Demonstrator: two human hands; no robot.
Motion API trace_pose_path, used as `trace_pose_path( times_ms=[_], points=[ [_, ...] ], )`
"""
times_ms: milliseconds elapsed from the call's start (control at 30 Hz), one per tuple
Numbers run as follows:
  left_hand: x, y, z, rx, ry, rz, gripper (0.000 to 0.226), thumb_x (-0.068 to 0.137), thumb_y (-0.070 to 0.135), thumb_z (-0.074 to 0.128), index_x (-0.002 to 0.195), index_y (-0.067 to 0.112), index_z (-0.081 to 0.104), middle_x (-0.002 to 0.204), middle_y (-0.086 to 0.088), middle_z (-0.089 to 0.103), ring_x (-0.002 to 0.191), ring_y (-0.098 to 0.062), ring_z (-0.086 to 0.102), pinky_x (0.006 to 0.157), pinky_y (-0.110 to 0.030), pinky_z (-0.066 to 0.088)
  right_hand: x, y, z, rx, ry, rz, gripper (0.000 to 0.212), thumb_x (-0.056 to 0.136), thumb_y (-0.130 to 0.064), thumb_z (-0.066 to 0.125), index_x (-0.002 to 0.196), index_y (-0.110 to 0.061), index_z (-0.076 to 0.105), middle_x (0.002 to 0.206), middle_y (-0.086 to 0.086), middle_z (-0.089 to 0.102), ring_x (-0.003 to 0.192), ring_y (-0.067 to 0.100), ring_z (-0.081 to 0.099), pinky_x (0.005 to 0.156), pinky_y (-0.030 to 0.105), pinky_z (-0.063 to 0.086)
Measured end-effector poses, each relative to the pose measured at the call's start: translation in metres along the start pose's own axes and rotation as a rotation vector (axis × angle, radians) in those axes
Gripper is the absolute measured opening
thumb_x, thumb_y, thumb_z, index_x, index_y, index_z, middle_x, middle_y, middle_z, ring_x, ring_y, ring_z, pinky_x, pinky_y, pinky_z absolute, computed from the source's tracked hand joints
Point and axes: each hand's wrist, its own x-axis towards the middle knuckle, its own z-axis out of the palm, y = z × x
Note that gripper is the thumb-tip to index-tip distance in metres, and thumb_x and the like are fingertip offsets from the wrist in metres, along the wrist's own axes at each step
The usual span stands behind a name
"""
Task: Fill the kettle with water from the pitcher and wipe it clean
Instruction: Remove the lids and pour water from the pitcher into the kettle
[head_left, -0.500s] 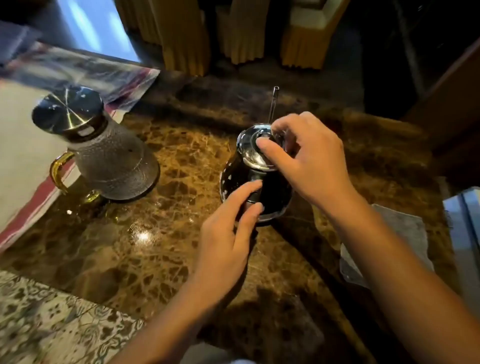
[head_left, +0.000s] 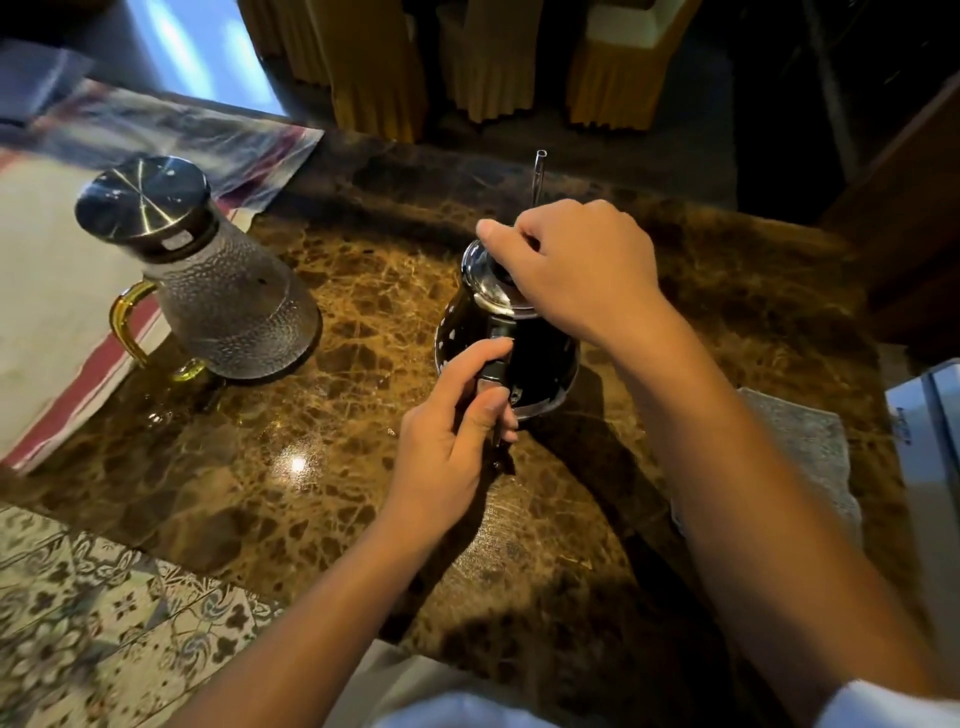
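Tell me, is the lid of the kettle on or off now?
On. The shiny lid sits on the kettle; the right hand grips its top.

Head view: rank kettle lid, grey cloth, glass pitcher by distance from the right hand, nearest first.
1. kettle lid: under the right hand, whose fingers are on it.
2. grey cloth: on the counter to the right, nearer the person.
3. glass pitcher: far left, across the counter.
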Motion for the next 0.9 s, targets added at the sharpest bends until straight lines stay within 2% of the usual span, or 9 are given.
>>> trace_pose_path(
  times_ms=[133, 267, 400, 533, 667, 700, 767, 833, 900],
  points=[
    [0.002, 0.002, 0.000, -0.001, -0.036, -0.015, 0.036, 0.106, 0.035, 0.045, 0.141, 0.042, 0.048, 0.085, 0.001, 0.068, 0.077, -0.017, 0.071, 0.079, -0.032, 0.060, 0.006, -0.004, 0.004, -0.051, 0.010, 0.047, 0.050, 0.102, -0.048, 0.045, 0.060, -0.021, 0.054, 0.061, -0.006, 0.054, 0.066, 0.019, 0.058, 0.059, 0.032, 0.039],
    [0.002, -0.001, 0.001, -0.027, -0.050, -0.023, 0.036, 0.107, 0.035, 0.044, 0.142, 0.039, 0.048, 0.083, 0.000, 0.067, 0.075, -0.017, 0.070, 0.077, -0.034, 0.061, 0.006, -0.001, 0.007, 0.042, 0.020, 0.074, 0.049, 0.097, -0.048, 0.054, 0.055, -0.023, 0.051, 0.057, -0.008, 0.052, 0.060, 0.014, 0.052, 0.058, 0.032, 0.041],
    [0.002, -0.002, 0.003, -0.015, -0.033, -0.009, 0.037, 0.107, 0.035, 0.044, 0.143, 0.038, 0.047, 0.082, 0.002, 0.067, 0.074, -0.016, 0.070, 0.076, -0.035, 0.061, 0.008, 0.001, 0.006, 0.100, 0.010, 0.074, 0.048, 0.095, -0.048, 0.057, 0.055, -0.022, 0.054, 0.058, -0.006, 0.057, 0.064, 0.017, 0.058, 0.060, 0.036, 0.048],
    [0.003, -0.002, 0.000, -0.038, -0.025, -0.024, 0.036, 0.107, 0.034, 0.045, 0.143, 0.036, 0.049, 0.081, 0.002, 0.066, 0.074, -0.016, 0.069, 0.075, -0.038, 0.062, 0.008, 0.007, 0.003, 0.532, 0.078, 0.137, 0.046, 0.092, -0.041, 0.062, 0.058, -0.010, 0.065, 0.059, 0.013, 0.062, 0.058, 0.029, 0.058, 0.070, 0.053, 0.057],
    [0.006, 0.001, -0.001, -0.018, -0.037, 0.002, 0.035, 0.109, 0.025, 0.047, 0.144, 0.029, 0.050, 0.080, -0.001, 0.066, 0.073, -0.016, 0.069, 0.074, -0.028, 0.058, -0.005, 0.015, -0.004, 0.650, 0.198, 0.137, 0.052, 0.092, -0.039, 0.063, 0.062, 0.003, 0.063, 0.059, 0.019, 0.060, 0.054, 0.033, 0.054, 0.061, 0.054, 0.052],
    [0.005, 0.002, -0.001, -0.013, -0.039, -0.003, 0.035, 0.109, 0.024, 0.046, 0.144, 0.028, 0.049, 0.080, -0.002, 0.066, 0.073, -0.017, 0.069, 0.074, -0.028, 0.058, -0.008, 0.019, -0.009, 0.712, 0.212, 0.133, 0.053, 0.093, -0.038, 0.064, 0.064, 0.006, 0.063, 0.062, 0.025, 0.062, 0.057, 0.039, 0.057, 0.060, 0.053, 0.052],
    [0.004, 0.002, 0.000, 0.003, -0.036, -0.010, 0.037, 0.109, 0.025, 0.046, 0.145, 0.026, 0.048, 0.080, -0.003, 0.066, 0.073, -0.018, 0.069, 0.075, -0.032, 0.060, -0.018, 0.027, -0.021, 0.778, 0.244, 0.121, 0.052, 0.096, -0.035, 0.066, 0.068, 0.009, 0.062, 0.067, 0.032, 0.060, 0.057, 0.036, 0.055, 0.057, 0.045, 0.048],
    [0.004, 0.002, 0.000, 0.021, -0.022, -0.008, 0.037, 0.109, 0.023, 0.046, 0.146, 0.027, 0.048, 0.080, 0.000, 0.066, 0.074, -0.018, 0.070, 0.075, -0.039, 0.061, -0.035, 0.032, -0.030, 0.810, 0.260, 0.118, 0.049, 0.097, -0.032, 0.068, 0.070, 0.009, 0.062, 0.066, 0.027, 0.059, 0.057, 0.024, 0.052, 0.056, 0.034, 0.043],
    [0.002, 0.004, 0.002, 0.036, -0.004, 0.002, 0.036, 0.110, 0.023, 0.047, 0.145, 0.032, 0.048, 0.080, 0.005, 0.067, 0.074, -0.018, 0.071, 0.076, -0.043, 0.062, -0.057, 0.034, -0.032, 0.829, 0.270, 0.121, 0.047, 0.097, -0.032, 0.070, 0.071, 0.007, 0.060, 0.064, 0.016, 0.057, 0.058, 0.017, 0.051, 0.056, 0.031, 0.043]
  ],
)
